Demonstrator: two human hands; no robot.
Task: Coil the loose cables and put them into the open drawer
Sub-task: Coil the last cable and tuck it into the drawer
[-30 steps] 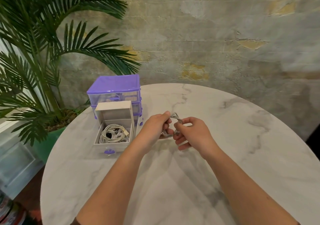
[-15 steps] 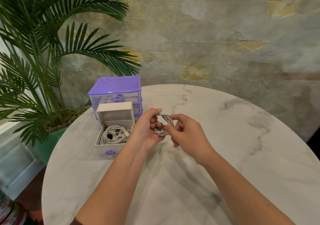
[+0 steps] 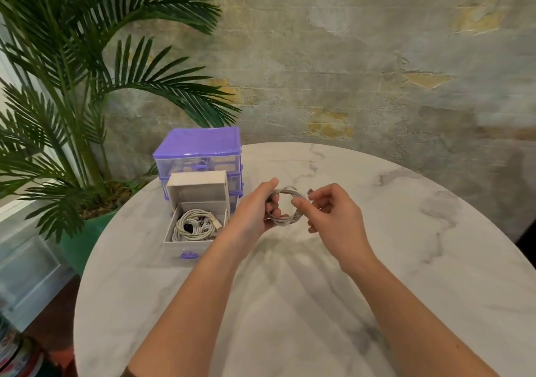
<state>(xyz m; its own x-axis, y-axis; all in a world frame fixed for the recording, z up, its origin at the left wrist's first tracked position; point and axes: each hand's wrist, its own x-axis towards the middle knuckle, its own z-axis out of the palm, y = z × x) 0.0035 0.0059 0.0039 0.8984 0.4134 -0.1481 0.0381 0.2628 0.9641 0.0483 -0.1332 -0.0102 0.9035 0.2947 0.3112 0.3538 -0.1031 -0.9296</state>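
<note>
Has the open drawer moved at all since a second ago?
No. The open drawer sits as before, pulled out in front of the purple drawer unit.

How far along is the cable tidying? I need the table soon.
Done: a bundle of coiled cables already lies in the open drawer. In hand: the left hand holds a grey cable wound into a ring, the right hand pinching its other side. Left: set this coil in the drawer. No other loose cable shows on the table.
</note>
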